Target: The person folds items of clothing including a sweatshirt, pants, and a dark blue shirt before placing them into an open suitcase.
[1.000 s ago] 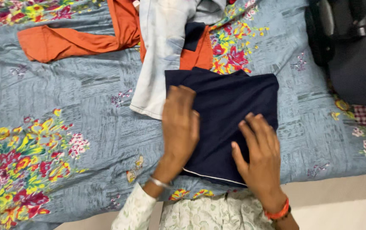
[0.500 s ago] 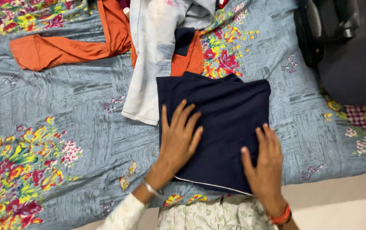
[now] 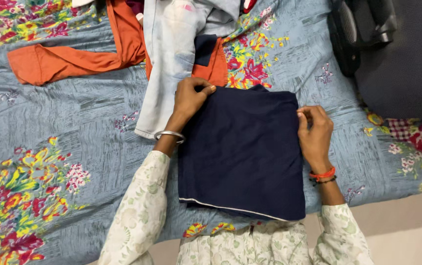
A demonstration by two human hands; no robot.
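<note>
A folded navy blue garment (image 3: 243, 152) with a thin white edge lies on the floral blue bedsheet (image 3: 63, 127) in front of me. My left hand (image 3: 190, 97) pinches its far left corner, a silver bangle on that wrist. My right hand (image 3: 314, 130) pinches the far right edge, with red and black bands on that wrist. Both hands grip the cloth at its upper side.
A pale blue denim garment (image 3: 171, 54) lies just left of and behind the navy one, over an orange garment (image 3: 73, 59) spread toward the far left. A dark bag (image 3: 397, 54) sits at the right, beyond the bed edge.
Both hands have left the flat top of the navy garment, moved up to its far corners and closed on the cloth. The view has shifted closer.
</note>
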